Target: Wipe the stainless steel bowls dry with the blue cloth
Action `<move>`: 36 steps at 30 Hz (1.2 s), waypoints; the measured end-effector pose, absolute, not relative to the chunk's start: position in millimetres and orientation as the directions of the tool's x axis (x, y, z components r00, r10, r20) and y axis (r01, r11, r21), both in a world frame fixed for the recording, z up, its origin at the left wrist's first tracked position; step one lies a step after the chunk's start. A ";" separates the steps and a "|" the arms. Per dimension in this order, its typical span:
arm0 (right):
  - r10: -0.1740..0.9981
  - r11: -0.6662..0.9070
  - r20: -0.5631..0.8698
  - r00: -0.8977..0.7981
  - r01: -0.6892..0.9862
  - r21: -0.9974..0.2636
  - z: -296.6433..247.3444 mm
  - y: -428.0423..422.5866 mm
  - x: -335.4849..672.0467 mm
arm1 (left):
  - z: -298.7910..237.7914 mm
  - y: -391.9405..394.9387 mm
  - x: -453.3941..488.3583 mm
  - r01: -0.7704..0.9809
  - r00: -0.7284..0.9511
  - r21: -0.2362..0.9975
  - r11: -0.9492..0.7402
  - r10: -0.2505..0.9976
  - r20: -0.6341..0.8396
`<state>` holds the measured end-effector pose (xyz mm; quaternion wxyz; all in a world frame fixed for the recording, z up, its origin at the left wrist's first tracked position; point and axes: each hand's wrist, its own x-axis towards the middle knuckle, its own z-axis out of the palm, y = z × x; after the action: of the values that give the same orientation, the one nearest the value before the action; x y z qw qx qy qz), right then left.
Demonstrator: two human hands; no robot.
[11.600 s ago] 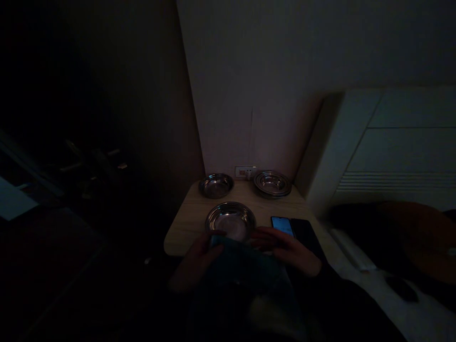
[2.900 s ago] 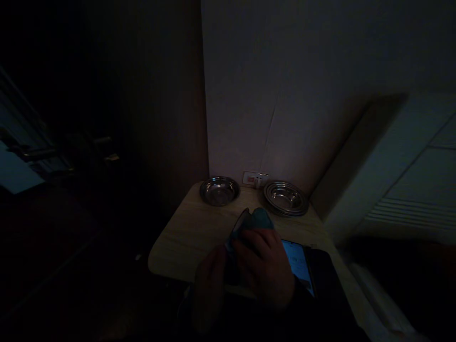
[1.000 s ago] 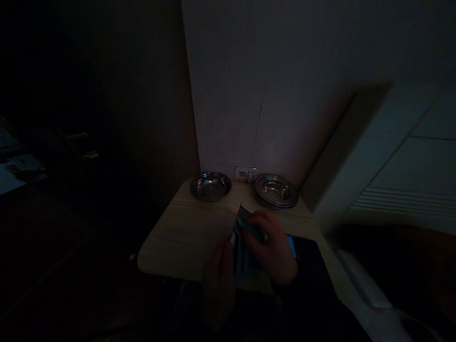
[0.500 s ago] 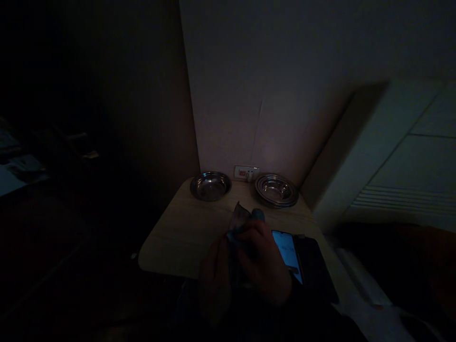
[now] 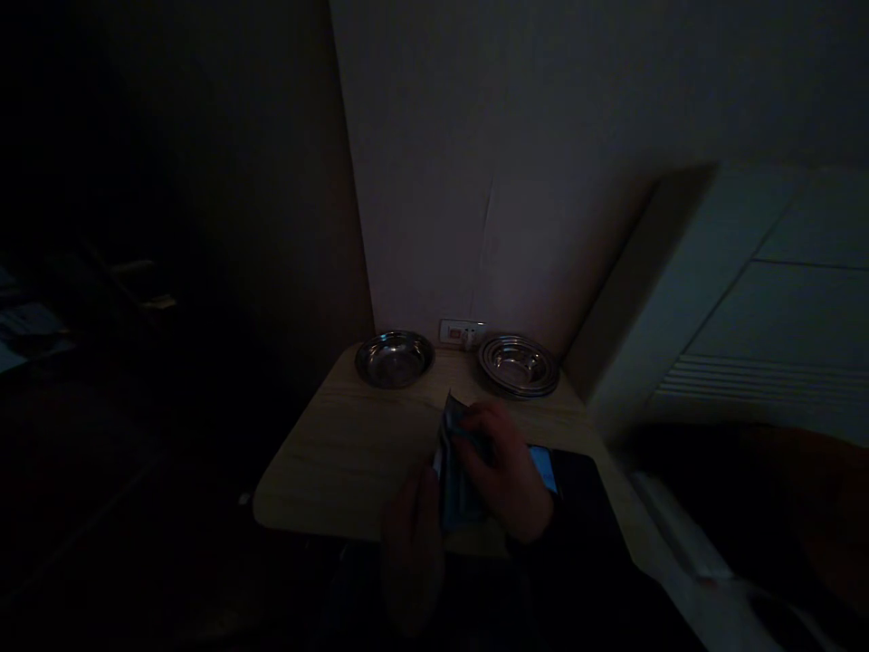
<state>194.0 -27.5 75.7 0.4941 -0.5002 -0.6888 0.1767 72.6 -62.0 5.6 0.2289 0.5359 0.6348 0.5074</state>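
Observation:
The room is very dim. A steel bowl (image 5: 451, 418) stands on edge above the near part of a small wooden table (image 5: 339, 453). My left hand (image 5: 413, 534) grips it from the near side, fingers closed. My right hand (image 5: 508, 471) is closed on a teal cloth (image 5: 459, 493) and presses it against the bowl's right face. Most of the bowl is hidden by the cloth and my hands.
A single steel bowl (image 5: 395, 359) and a stack of steel bowls (image 5: 520, 365) sit at the table's back edge, either side of a wall socket (image 5: 462, 332). A lit phone (image 5: 544, 467) lies behind my right hand. A white headboard (image 5: 747, 299) and a bed fill the right.
My right hand with the cloth has slid up and back over the bowl's face, covering more of the phone. The view has shifted slightly right.

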 end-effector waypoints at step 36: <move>0.874 0.415 0.485 -0.011 0.537 -0.735 81.7 -15.2 182.2 | -15.9 -66.3 61.5 0.454 -0.284 0.872 -0.183 0.898 0.336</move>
<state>182.2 -15.2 81.7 0.4821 -0.5118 -0.6893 0.1749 61.5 -66.3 -15.9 0.2105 0.5600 0.6034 0.5272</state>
